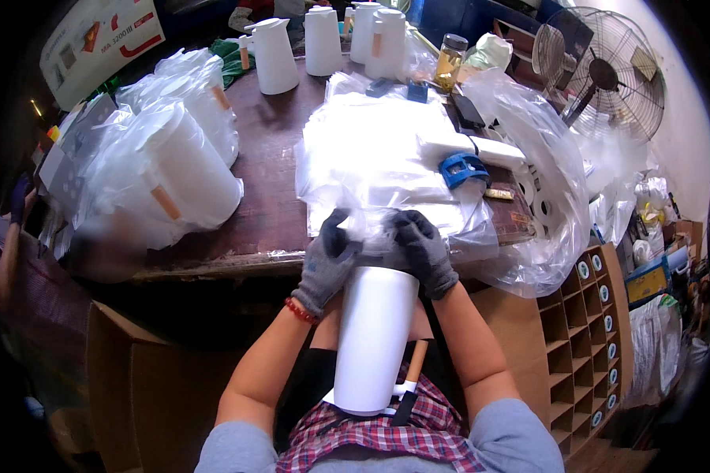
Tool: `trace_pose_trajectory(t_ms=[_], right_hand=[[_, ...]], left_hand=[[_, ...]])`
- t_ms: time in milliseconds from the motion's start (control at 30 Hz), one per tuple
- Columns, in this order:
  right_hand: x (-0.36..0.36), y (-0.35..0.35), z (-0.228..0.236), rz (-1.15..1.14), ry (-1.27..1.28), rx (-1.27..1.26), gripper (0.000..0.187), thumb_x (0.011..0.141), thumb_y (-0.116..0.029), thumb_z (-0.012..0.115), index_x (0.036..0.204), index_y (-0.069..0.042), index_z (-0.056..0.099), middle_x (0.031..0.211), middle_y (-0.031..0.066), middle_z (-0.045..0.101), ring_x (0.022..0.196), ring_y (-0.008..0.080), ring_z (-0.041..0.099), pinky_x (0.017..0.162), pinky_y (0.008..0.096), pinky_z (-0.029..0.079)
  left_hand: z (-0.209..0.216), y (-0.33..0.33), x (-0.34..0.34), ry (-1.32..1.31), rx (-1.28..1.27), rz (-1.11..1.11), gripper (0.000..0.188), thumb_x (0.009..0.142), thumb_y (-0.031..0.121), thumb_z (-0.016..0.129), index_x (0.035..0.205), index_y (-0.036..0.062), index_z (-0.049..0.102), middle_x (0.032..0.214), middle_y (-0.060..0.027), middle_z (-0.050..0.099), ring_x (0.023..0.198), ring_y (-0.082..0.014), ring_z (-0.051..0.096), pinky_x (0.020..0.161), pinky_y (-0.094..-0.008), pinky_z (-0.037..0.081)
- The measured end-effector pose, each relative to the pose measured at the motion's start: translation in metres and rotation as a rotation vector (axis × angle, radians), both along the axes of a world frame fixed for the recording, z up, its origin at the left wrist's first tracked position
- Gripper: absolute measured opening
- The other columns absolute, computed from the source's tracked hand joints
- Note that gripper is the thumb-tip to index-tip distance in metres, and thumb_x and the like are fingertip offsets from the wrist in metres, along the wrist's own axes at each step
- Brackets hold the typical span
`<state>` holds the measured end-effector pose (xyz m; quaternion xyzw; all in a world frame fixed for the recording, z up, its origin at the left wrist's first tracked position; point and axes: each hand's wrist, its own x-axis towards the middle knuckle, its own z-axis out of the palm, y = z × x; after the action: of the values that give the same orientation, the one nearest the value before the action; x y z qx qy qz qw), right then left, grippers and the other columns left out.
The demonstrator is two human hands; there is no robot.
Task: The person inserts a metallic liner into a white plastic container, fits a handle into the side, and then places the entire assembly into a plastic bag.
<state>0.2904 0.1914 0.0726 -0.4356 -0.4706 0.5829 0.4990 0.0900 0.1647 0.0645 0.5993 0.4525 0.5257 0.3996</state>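
My left hand [326, 262], in a grey and black glove, pinches one side of a clear plastic bag [368, 227] at the table's front edge. Its other side is between the closed fingers of my right hand [426, 252], gloved alike. Below the hands a white jug [376, 339] lies in my lap, its base toward the table and its wood-coloured handle [418, 361] on the right. Just beyond the hands is a thick stack of clear plastic bags [371, 150]. The bag's thin film blurs into that bright stack, so its edges are hard to make out.
Bagged jugs [173, 169] crowd the table's left, and several bare white jugs [274, 59] stand at the back. A blue tape dispenser [463, 169] sits right of the stack. Open cardboard boxes [146, 370] and a divided carton [580, 331] flank me. A fan [603, 75] stands far right.
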Motion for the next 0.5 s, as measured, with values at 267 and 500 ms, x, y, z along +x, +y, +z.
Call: trace_pose_trajectory(t_ms=[267, 500], right_hand=[[0.048, -0.073, -0.067, -0.086, -0.049, 0.152, 0.019, 0.098, -0.020, 0.058, 0.098, -0.002, 0.063, 0.085, -0.0003, 0.062, 0.078, 0.0068, 0.054, 0.071, 0.0244, 0.047], [0.066, -0.156, -0.064, 0.056, -0.237, 0.087, 0.022, 0.095, -0.021, 0.061, 0.096, 0.000, 0.063, 0.081, 0.0050, 0.061, 0.076, 0.0091, 0.056, 0.070, 0.0268, 0.048]], left_hand=[[-0.034, -0.088, -0.040, 0.638, 0.336, 0.187, 0.040, 0.084, 0.015, 0.064, 0.123, 0.0087, 0.059, 0.094, -0.0133, 0.067, 0.084, -0.0340, 0.065, 0.078, -0.0420, 0.051], [-0.024, -0.151, -0.057, 0.628, -0.164, -0.133, 0.024, 0.084, 0.025, 0.067, 0.088, 0.0020, 0.065, 0.083, -0.0210, 0.063, 0.079, -0.0389, 0.063, 0.066, -0.0416, 0.050]])
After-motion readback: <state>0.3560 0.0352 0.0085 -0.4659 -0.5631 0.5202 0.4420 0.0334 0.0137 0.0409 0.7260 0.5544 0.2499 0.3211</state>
